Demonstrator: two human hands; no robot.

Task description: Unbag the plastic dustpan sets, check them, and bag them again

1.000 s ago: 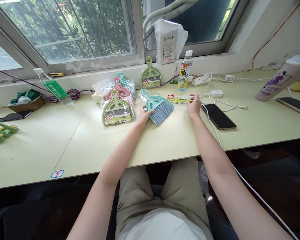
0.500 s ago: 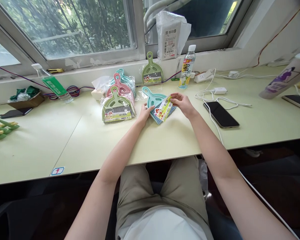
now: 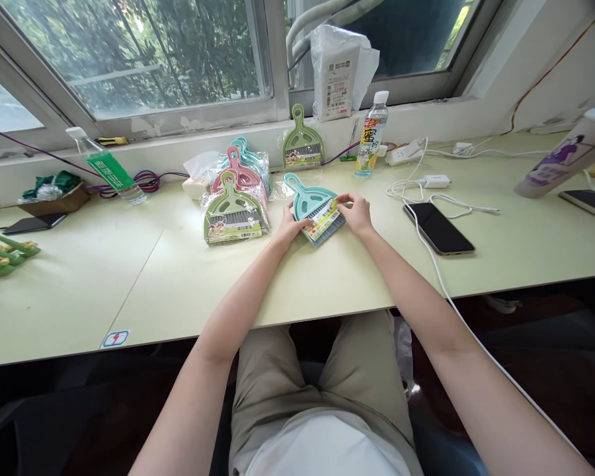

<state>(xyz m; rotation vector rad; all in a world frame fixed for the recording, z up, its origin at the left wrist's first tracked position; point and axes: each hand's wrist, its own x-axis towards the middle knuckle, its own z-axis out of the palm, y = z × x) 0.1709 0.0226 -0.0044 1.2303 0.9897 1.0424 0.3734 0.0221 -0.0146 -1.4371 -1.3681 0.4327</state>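
Observation:
A turquoise dustpan and brush set [image 3: 309, 196] lies on the table before me, its handle pointing away and to the left. Across its grey bristles lies a printed card [image 3: 323, 220]. My left hand [image 3: 292, 225] is closed on the left edge of the dustpan, thumb over the card's near end. With the fingertips of my right hand [image 3: 356, 213] I pinch the card's right end. To the left, wrapped green dustpan sets [image 3: 234, 215] lie in front of pink [image 3: 242, 173] and turquoise ones. Another green set [image 3: 302, 142] leans against the sill.
A drink bottle [image 3: 371, 135] stands behind my right hand. Rightward lie a phone [image 3: 439, 228], white cables [image 3: 434, 258] and a power strip [image 3: 405, 152]. A green-labelled bottle [image 3: 110, 168] leans at the back left. A tissue pack [image 3: 338, 76] stands on the sill.
The card has turned from a steep slant to lie along the bristles. My right hand has moved down and slightly left with it; my left hand still holds the dustpan.

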